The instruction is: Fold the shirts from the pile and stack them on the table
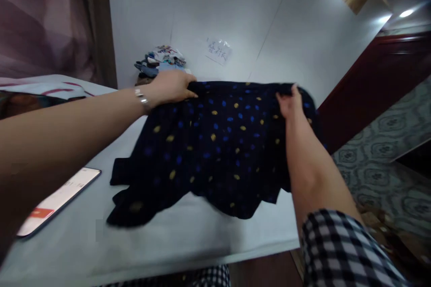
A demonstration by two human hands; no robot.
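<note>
A dark navy garment [222,143] with blue and yellow spots hangs stretched between my two hands above the white table. Its exact kind I cannot tell. My left hand [173,86] pinches the upper left of its top edge. At the upper right, my right hand [290,101] grips the same edge, thumb on top. From that edge the cloth drapes toward me, its lower edge uneven and somewhat blurred, with a narrow flap sticking out at the left.
A pile of folded clothes [164,60] lies behind my left hand. A paper with handwriting [218,50] is on the white surface at the back. To the left, a phone [60,199] with a lit screen rests on the white table [188,237], partly behind my forearm.
</note>
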